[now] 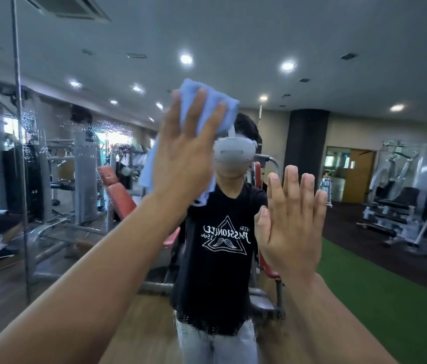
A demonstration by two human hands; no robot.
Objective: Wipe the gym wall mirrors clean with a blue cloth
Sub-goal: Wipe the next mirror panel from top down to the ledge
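At the wall mirror (351,74), head height, mid-wipe; the left hand (186,158) lies flat with fingers straight and spread, pressing the blue cloth (229,116) against the glass, with the cloth bunched above the fingertips and a loose tail hanging below the palm on the left; the right hand (291,222) is held wide and holds nothing, palm toward the glass and fingers straight, just right of the person's reflection (217,258); whether it touches the mirror cannot be told.

Progress, as a judgement: the task looks under way but far from finished; fine droplets (89,127) speckle the glass left of the cloth, and a further band of droplets (207,327) crosses the lower part of the reflection, so both areas appear wet and unwiped; the glass to the right of the hands shows the gym machines without visible spots, though blur prevents saying whether it has been cleaned or never sprayed; beyond the vertical seam (20,153) a second panel stands at the left edge, its condition unreadable; what is left, most likely, is the wet zone beside and below the cloth, then the neighbouring panels.
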